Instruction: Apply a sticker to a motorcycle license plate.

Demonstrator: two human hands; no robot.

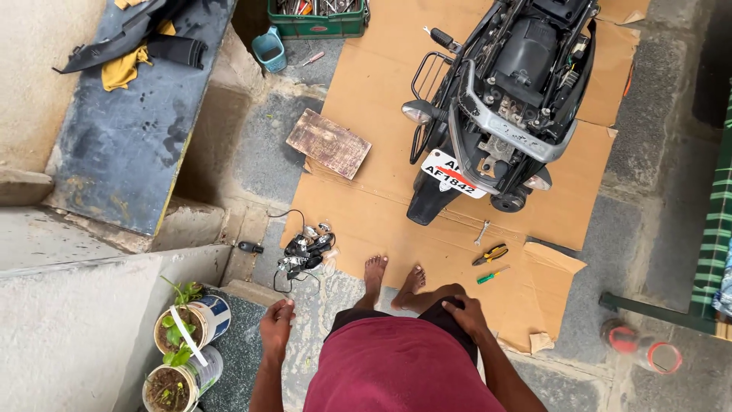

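Note:
I look straight down at my own body in a maroon shirt, with my bare feet (393, 278) at the near edge of a cardboard sheet (366, 206). My left hand (276, 328) hangs at my side with fingers loosely curled and nothing in it. My right hand (463, 311) rests against my dark shorts at the hip, fingers bent, holding nothing that I can see. A stripped scooter (496, 99) stands on the cardboard ahead of me, rear end toward me. A bundle of wiring and bulbs (305, 252) lies just left of my feet.
Pliers (490, 254), a green screwdriver (492, 275) and a small spanner (481, 231) lie right of my feet. A wooden board (329, 143), green tool crate (316, 19), blue cup (270, 49), two potted plants (187, 324), a concrete ramp (130, 130) and a green bench (713, 252) surround me.

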